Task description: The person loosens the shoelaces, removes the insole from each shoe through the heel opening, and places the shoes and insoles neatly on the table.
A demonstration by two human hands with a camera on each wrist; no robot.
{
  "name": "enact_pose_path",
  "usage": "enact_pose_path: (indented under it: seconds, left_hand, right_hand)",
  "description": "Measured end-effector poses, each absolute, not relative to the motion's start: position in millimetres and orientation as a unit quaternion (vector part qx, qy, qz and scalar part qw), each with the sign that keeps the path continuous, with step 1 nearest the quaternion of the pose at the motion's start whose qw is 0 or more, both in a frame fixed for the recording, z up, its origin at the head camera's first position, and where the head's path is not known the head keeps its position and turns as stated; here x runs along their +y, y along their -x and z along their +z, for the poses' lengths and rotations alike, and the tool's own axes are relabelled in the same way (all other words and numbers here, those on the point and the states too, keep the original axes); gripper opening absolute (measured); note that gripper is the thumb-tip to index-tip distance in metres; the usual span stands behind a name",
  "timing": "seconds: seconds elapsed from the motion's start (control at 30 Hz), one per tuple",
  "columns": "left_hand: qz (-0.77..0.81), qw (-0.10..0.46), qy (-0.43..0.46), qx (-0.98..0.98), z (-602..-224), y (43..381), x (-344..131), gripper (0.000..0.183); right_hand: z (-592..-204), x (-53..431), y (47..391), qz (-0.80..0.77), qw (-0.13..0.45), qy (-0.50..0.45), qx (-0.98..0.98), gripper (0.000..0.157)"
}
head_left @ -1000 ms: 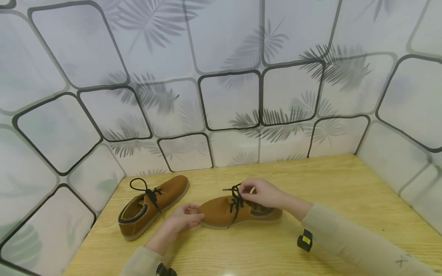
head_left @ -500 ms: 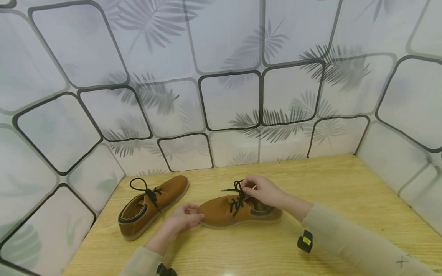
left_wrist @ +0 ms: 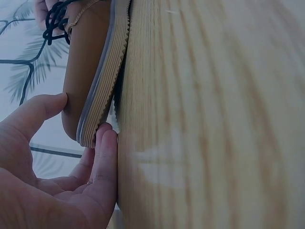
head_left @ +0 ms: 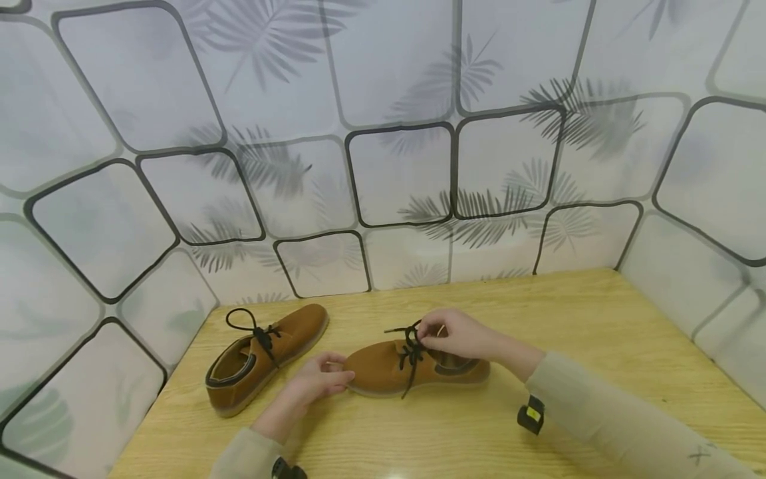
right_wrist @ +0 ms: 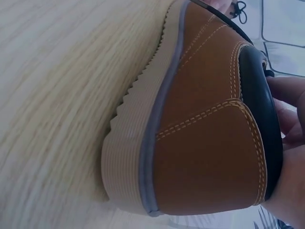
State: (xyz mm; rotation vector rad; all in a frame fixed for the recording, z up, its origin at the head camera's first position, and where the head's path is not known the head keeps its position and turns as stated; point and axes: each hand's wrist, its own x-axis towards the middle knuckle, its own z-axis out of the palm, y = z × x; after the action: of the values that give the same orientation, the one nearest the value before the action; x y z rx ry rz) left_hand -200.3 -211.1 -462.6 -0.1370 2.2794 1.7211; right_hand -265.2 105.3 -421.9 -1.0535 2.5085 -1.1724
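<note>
Brown shoe (head_left: pixel 380 371): Lies sole-down on the table (head_left: pixel 586 346), in the middle, pointing toe (head_left: pixel 362 366) left and heel (right_wrist: pixel 205 162) right. Bears pale stitching, a black collar (right_wrist: pixel 262 105) and a pale ridged sole (right_wrist: pixel 124 171).

Left hand (head_left: pixel 314 382): Holds the toe in a narrow grip, with thumb (left_wrist: pixel 43 107) on the upper and fingertips (left_wrist: pixel 108 140) at the front edge of the sole.

Right hand (head_left: pixel 455 332): Pinches the black lace (head_left: pixel 411 352) above the front of the shoe's mouth, with thumb and forefinger brought together. Cannot tell the exact lie of the other fingers, partly hidden behind the collar in the right wrist view.

Black lace: Bunches into a loop beside the right fingertips. Pokes one tip out left, above the shoe; drops another end down the near side to the sole.

Other shoe (head_left: pixel 299 332): Stands sole-down on the left part of the table, apart from the first, near the left hand. Points away and to the right. Matches in brown; wears a looped lace (head_left: pixel 262 338), with one large loop raised high.

Sleeves (head_left: pixel 604 412): Beige on both arms, with a dark X-like mark on the right.

Wrist gear (head_left: pixel 530 416): Black at both cuffs, with a yellow patch on the right.

Backdrop (head_left: pixel 397 176): Pale, printed with grey rounded frames and leaves.
</note>
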Motion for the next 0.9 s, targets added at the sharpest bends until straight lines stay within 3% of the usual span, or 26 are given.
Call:
enact_pose_path:
  seconds: [0.67, 0.9]
  left_hand:
    - [0.597, 0.128, 0.054, 0.79, -459.8, 199.6, -209.4, 0.052]
    - [0.595, 0.131, 0.049, 0.791, -461.7, 198.5, -210.4, 0.052]
  right_hand:
    - [-414.3, 103.9, 262.2, -0.484, 0.102, 0.277, 0.824, 0.019]
    - [-418.9, 105.1, 261.0, -0.46, 0.088, 0.316, 0.825, 0.009]
